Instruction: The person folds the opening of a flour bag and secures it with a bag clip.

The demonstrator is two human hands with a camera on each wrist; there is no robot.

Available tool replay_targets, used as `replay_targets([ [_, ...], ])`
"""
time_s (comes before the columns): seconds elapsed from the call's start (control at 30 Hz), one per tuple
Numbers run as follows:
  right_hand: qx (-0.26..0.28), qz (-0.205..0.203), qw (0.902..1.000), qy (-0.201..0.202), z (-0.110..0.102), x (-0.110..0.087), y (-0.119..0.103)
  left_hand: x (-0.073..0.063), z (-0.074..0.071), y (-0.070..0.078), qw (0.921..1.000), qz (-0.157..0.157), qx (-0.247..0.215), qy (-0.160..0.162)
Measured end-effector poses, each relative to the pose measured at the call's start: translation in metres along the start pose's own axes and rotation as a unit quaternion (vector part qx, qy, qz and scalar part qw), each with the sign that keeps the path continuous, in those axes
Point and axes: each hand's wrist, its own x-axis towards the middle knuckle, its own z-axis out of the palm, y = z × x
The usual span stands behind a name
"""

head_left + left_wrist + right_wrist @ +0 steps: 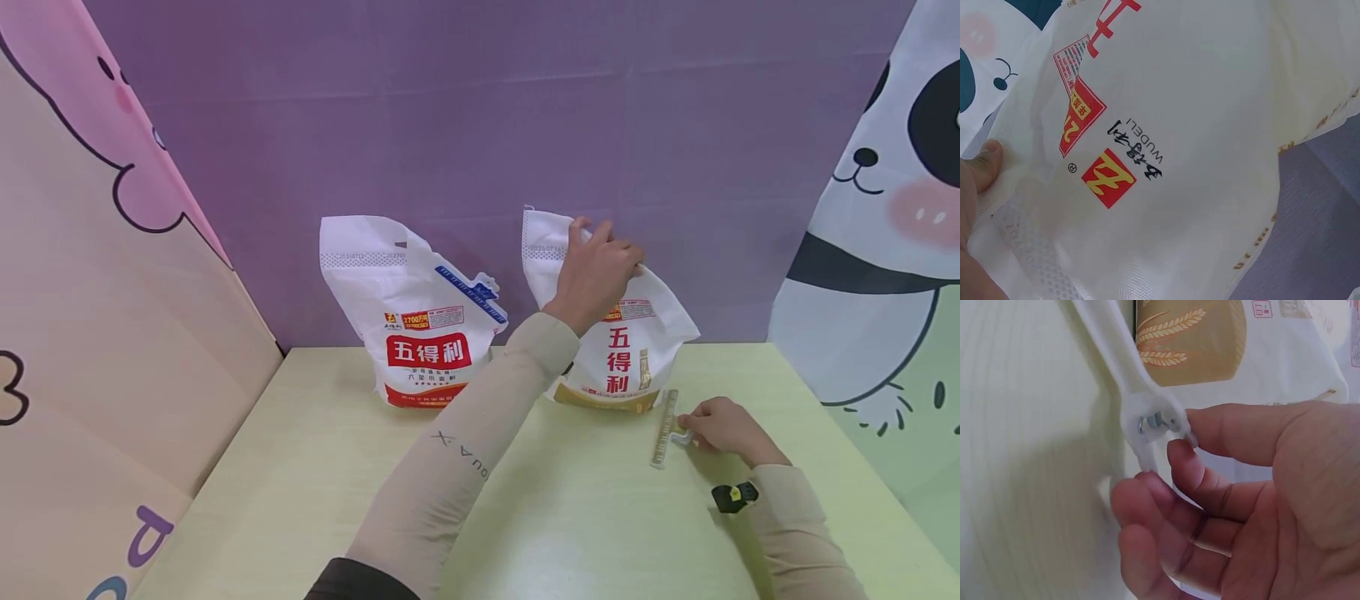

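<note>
My left hand [596, 271] grips the folded-over top of a white flour bag [622, 358] with red lettering and a gold base, standing on the right of the table. In the left wrist view the thumb presses on the edge of the same flour bag [1210, 125]. Just in front of that bag, my right hand [723, 429] pinches the handle end of a bag clip [663, 429], pale with a golden bar. The right wrist view shows the white, spring-hinged bag clip [1107, 350] between thumb and index finger, close to the table.
To the left stands another white flour bag [427, 367], its slanted top corner closed with a blue bag clip [472, 293]. Behind the pale table [592, 508] hangs a purple backdrop [450, 125]. A small black-and-yellow device [735, 497] is at the right wrist.
</note>
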Motion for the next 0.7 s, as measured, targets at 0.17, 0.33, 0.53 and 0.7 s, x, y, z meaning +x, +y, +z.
replay_targets([
  [0.17,0.011,0.009,0.9999,-0.001,-0.002,-0.001,0.0,0.0,-0.001,0.001,1.0,-0.001,0.001,-0.006],
  [0.33,0.028,0.02,0.9994,-0.003,-0.006,-0.003,-0.003,0.0,-0.001,0.001,1.0,0.0,0.001,-0.004],
  [0.53,0.083,0.018,0.9963,0.003,-0.009,-0.006,-0.004,0.0,0.0,0.0,1.0,0.001,0.003,0.001],
  [0.7,0.115,0.012,0.9933,0.012,-0.011,-0.006,-0.001,0.0,0.001,0.0,1.0,0.002,0.003,0.003],
])
